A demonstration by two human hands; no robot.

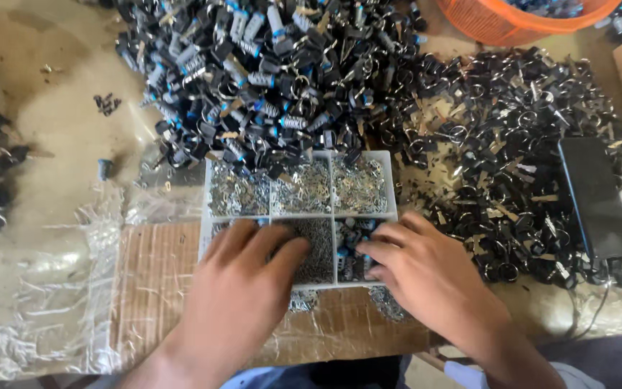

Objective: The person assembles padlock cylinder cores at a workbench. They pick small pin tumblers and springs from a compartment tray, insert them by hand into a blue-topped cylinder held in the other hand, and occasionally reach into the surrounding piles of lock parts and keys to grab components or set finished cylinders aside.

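Hands both sit over the white divided tray [397, 216] at the centre of the frame. Our left hand [242, 288] lies loosely spread over the lower-middle compartment, and we can't tell if it has anything pinched. Our right hand [426, 270] curls its fingertips into the lower-right compartment, on small black-and-blue parts [347, 248]. These look tiny, hard, light and easy to fumble, so we'd pinch one by its sides with thumb and forefinger. The tray seems like thin plastic, best held by its rim. A heap of lock bodies [253, 79] fills the upper middle.
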